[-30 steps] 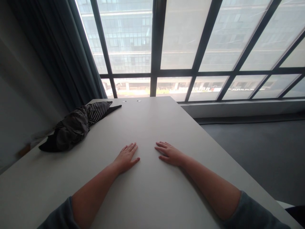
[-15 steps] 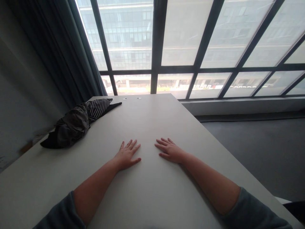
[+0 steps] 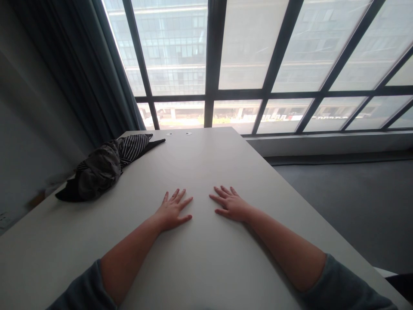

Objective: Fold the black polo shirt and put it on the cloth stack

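Palm down on the white table (image 3: 206,258), my left hand (image 3: 172,211) rests with its fingers spread. My right hand (image 3: 230,204) lies flat across from it, fingers also apart, with a narrow strip of tabletop between the two. Neither hand holds anything. A crumpled heap of dark clothing (image 3: 100,170), partly black with white stripes, lies at the table's left edge, beyond my left hand and apart from it.
Two small white discs (image 3: 188,133) lie near the table's far end. A dark curtain (image 3: 80,64) hangs at the left, beside large windows with a dark frame (image 3: 214,51). Grey floor (image 3: 338,193) stretches along the table's right side.
The fingers of both hands have spread slightly wider. The hands stay in nearly the same place on the table, and the clothing has not moved.
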The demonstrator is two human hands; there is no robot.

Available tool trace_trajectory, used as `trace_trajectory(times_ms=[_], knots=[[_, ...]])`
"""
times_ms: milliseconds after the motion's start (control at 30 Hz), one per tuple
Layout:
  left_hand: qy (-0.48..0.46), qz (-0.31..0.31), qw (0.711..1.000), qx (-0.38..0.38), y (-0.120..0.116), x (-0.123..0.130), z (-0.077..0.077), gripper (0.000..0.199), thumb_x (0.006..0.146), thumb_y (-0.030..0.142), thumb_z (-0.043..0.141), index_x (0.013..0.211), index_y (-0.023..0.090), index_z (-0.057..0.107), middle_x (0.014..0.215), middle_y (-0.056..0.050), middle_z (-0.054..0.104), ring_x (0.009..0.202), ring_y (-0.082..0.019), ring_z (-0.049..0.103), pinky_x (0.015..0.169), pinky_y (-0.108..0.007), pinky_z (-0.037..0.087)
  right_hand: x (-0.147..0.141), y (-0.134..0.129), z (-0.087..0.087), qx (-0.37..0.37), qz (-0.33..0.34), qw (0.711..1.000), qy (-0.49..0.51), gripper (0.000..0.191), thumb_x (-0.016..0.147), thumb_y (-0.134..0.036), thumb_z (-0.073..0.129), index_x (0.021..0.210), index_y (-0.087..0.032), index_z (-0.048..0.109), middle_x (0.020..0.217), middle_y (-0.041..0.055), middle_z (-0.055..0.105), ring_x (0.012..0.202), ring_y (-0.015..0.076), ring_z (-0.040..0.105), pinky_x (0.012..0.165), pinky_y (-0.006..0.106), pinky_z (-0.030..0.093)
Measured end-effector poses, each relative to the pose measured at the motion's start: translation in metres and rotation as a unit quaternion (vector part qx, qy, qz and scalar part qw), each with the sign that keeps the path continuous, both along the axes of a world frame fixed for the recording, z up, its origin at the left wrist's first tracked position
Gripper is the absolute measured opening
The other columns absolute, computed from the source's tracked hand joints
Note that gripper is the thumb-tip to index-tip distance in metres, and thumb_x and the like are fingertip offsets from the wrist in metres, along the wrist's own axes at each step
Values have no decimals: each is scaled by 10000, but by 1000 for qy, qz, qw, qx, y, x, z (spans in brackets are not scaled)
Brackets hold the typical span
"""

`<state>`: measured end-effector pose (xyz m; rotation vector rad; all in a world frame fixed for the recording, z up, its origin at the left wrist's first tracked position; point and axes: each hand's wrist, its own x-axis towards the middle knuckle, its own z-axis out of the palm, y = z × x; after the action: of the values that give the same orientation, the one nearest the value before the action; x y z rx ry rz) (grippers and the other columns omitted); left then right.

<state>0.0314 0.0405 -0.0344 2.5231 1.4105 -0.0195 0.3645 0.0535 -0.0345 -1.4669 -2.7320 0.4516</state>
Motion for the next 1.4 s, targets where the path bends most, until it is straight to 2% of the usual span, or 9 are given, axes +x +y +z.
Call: trace_trajectory(times_ms=[667,1200,1400], knots=[[-2,-5,1000,-1,2,-1,-4,805,973,747,477,1673,381,323,1780,-75,82,1642,-381,68,1275,-689,18,1,1,-4,6,2,1000,-1,777,991,-705,519,1662,-342,372,1762,94,154,1626,407,126,1281,677,66],[6,-1,1000,-9,2,0,0,797,976,731,476,1674,382,316,1780,-75,90,1647,-358,73,1280,-681,26,1,1,-3,6,2,1000,-7,773,994,-703,515,1664,-347,367,1765,90,155,1630,398,122,1282,667,73],[4,-2,1000,-12,1,1,3,796,979,726,480,1672,363,334,1778,-89,85,1643,-378,72,1274,-692,31,1,0,-2,5,3,1000,-5,770,999,-691,510,1665,-332,369,1764,93,151,1630,399,115,1284,665,60]])
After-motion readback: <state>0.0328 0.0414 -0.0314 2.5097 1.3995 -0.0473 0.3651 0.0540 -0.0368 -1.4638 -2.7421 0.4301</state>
